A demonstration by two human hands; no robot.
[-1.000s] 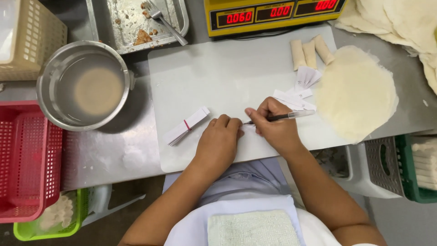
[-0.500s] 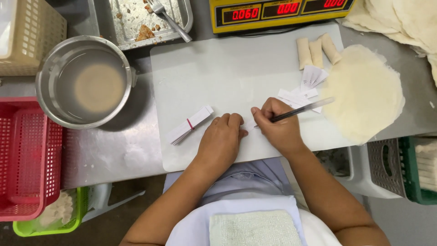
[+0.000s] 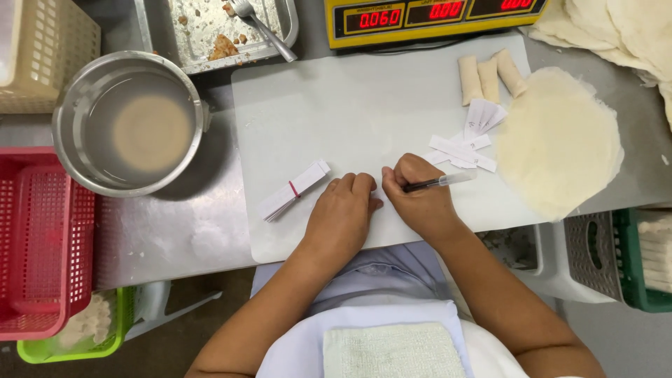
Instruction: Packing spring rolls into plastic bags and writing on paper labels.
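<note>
A pale grey plastic cutting board (image 3: 336, 112) lies on a brushed stainless steel worktop (image 3: 175, 224), and both hands rest on its near edge. The left hand (image 3: 341, 213) lies flat, palm down, fingers together and bent slightly, pressing on the board; what is under it is hidden. The right hand (image 3: 418, 199) is closed around a slim black pen with a clear cap (image 3: 439, 183), held nearly level with its tip pointing toward the left hand's fingertips. Just left of the left hand lies a bundle of white paper strips bound by a red rubber band (image 3: 292, 190), and to the right of the pen several loose white paper slips (image 3: 467, 143) are scattered on the board. Three small rolled pale pastry rolls (image 3: 488, 75) sit side by side at the board's far right corner, beside a stack of round thin pale wrappers (image 3: 560, 140) that overlaps the board's right edge. Beyond the board stand a yellow digital scale with red digits (image 3: 434, 17) and a metal tray with crumbs and a fork (image 3: 217, 31). To the left are a round steel pot holding cloudy liquid (image 3: 129, 126), a red plastic basket (image 3: 42, 245) and a cream one (image 3: 38, 56). Below the counter's edge a green basket (image 3: 77, 329) and a dark floor show.
</note>
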